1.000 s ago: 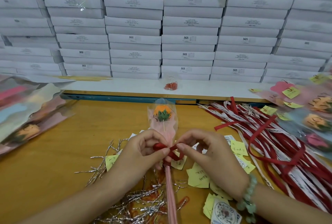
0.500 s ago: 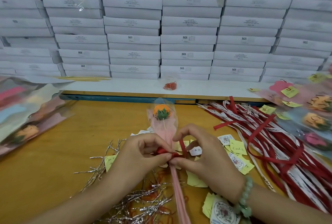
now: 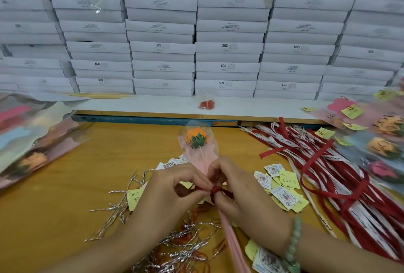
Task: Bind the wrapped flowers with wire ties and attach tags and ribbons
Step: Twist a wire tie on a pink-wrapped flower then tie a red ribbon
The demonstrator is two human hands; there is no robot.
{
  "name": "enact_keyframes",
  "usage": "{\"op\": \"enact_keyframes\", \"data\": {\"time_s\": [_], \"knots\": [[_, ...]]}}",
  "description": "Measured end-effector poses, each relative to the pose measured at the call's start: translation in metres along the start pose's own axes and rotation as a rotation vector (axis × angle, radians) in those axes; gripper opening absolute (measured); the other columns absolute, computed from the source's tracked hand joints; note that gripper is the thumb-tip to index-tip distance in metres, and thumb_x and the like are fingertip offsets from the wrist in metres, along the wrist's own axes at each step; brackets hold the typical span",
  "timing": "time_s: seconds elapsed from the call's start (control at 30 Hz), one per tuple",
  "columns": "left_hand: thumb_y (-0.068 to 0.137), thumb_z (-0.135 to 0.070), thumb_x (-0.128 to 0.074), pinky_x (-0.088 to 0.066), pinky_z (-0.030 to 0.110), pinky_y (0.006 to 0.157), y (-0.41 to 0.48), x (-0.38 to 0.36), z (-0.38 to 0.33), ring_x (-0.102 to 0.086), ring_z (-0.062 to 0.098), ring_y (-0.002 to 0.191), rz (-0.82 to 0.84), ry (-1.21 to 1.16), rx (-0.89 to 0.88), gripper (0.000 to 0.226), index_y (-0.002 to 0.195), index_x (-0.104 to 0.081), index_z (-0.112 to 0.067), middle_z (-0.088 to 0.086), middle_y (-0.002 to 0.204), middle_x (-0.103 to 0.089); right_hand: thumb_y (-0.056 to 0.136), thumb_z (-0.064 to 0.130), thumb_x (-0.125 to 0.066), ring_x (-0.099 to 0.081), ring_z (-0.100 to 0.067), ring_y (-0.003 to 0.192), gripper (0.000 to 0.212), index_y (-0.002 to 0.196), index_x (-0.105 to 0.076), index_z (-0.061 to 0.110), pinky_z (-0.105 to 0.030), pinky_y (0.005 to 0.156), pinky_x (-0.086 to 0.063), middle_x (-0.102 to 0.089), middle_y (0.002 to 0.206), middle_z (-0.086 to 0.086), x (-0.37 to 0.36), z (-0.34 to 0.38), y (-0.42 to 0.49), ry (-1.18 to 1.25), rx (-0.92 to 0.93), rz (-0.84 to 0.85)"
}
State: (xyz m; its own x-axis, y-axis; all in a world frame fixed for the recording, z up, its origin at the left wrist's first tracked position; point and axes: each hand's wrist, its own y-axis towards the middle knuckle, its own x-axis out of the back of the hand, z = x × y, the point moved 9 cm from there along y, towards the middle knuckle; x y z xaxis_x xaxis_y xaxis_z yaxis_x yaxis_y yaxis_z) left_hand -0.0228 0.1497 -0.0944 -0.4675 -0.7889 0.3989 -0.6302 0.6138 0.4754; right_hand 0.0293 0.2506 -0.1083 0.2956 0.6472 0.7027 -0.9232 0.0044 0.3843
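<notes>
Orange flower (image 3: 196, 136), pink wrap (image 3: 202, 159), red tie (image 3: 216, 190), silver wires (image 3: 181, 244), yellow tags (image 3: 288, 179), white boxes (image 3: 162, 47).

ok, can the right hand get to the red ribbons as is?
Likely yes: the red ribbons lie beside the right hand, only flat tags between. But it pinches the red tie on the wrapped flower, so release first.
</notes>
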Motion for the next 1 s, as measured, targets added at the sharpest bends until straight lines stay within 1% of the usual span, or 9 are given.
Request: {"op": "enact_keyframes", "data": {"time_s": [0.17,0.27,0.37,0.47,0.57,0.7,0.87,0.93,1.0], "knots": [[0.073,-0.001,-0.08,-0.054,0.023,0.063,-0.001,-0.001,-0.005,-0.069,0.009,0.081,0.002,0.036,-0.081,0.017,0.073,-0.077,-0.018,-0.012,0.08,-0.072,0.091,0.005,-0.054,-0.054,0.002,0.073,0.029,0.1,-0.043,0.03,-0.012,0.063,-0.038,-0.057,0.086,0.012,0.001,-0.004,0.002,0.013,-0.045,0.009],[0.073,-0.003,-0.08,-0.052,0.022,0.064,-0.001,0.002,-0.007,-0.068,0.01,0.082,-0.011,0.103,-0.119,0.016,0.073,-0.077,-0.018,-0.012,0.084,-0.069,0.087,0.0,-0.062,-0.055,0.007,0.064,0.025,0.094,-0.054,0.024,-0.007,0.058,-0.037,-0.06,0.079,0.012,0.007,-0.006,0.002,0.076,-0.064,-0.039],[0.073,-0.002,-0.08,-0.047,0.017,0.062,0.0,0.005,-0.01,-0.062,0.013,0.079,-0.02,0.174,-0.15,0.015,0.073,-0.077,-0.016,-0.01,0.086,-0.062,0.08,0.001,-0.073,-0.058,0.004,0.062,0.019,0.085,-0.066,0.017,-0.011,0.059,-0.043,-0.064,0.073,0.014,0.013,-0.018,0.003,0.275,-0.167,-0.06],[0.072,-0.002,-0.081,-0.043,0.014,0.062,0.0,0.006,-0.015,-0.06,0.011,0.075,-0.019,0.259,-0.195,0.014,0.073,-0.076,-0.016,-0.009,0.08,-0.061,0.078,0.004,-0.077,-0.067,-0.007,0.075,0.017,0.086,-0.072,0.018,-0.021,0.069,-0.055,-0.072,0.079,0.008,0.011,-0.026,0.005,0.477,-0.257,0.048],[0.072,-0.003,-0.081,-0.046,0.016,0.062,0.001,0.007,-0.014,-0.062,0.01,0.074,-0.008,0.272,-0.184,0.014,0.073,-0.076,-0.016,-0.009,0.078,-0.064,0.082,0.016,-0.075,-0.07,-0.013,0.078,0.006,0.088,-0.075,0.016,-0.018,0.068,-0.053,-0.076,0.085,-0.003,0.012,-0.03,0.006,0.591,-0.306,0.089],[0.073,-0.008,-0.083,-0.052,0.022,0.066,0.002,0.004,-0.005,-0.065,0.011,0.081,0.053,0.255,-0.09,0.019,0.072,-0.071,-0.023,-0.012,0.078,-0.066,0.078,0.01,-0.078,-0.068,-0.012,0.068,0.012,0.087,-0.071,0.012,-0.017,0.066,-0.054,-0.073,0.078,-0.005,0.019,-0.046,0.006,0.526,-0.368,0.006],[0.073,-0.029,-0.084,-0.039,0.009,0.072,0.001,-0.004,0.012,-0.048,-0.001,0.098,0.195,0.343,0.066,0.022,0.071,-0.063,-0.035,-0.023,0.081,-0.065,0.08,0.011,-0.077,-0.063,-0.007,0.062,0.017,0.089,-0.064,0.017,-0.018,0.064,-0.052,-0.069,0.072,0.003,0.033,-0.058,0.008,0.254,-0.39,-0.032],[0.074,-0.028,-0.084,-0.036,0.006,0.073,0.0,-0.009,0.015,-0.046,-0.003,0.097,0.253,0.346,0.112,0.022,0.071,-0.063,-0.035,-0.023,0.078,-0.066,0.081,0.01,-0.075,-0.062,-0.009,0.063,0.018,0.09,-0.063,0.019,-0.022,0.065,-0.051,-0.068,0.074,0.002,0.037,-0.06,0.009,0.144,-0.388,-0.035],[0.075,-0.026,-0.084,-0.037,0.008,0.069,-0.001,-0.014,0.018,-0.05,-0.002,0.087,0.298,0.34,0.144,0.022,0.071,-0.063,-0.033,-0.019,0.074,-0.067,0.082,0.009,-0.073,-0.064,-0.011,0.065,0.018,0.09,-0.062,0.02,-0.022,0.065,-0.052,-0.068,0.076,0.001,0.039,-0.062,0.009,0.081,-0.39,-0.031]]}}
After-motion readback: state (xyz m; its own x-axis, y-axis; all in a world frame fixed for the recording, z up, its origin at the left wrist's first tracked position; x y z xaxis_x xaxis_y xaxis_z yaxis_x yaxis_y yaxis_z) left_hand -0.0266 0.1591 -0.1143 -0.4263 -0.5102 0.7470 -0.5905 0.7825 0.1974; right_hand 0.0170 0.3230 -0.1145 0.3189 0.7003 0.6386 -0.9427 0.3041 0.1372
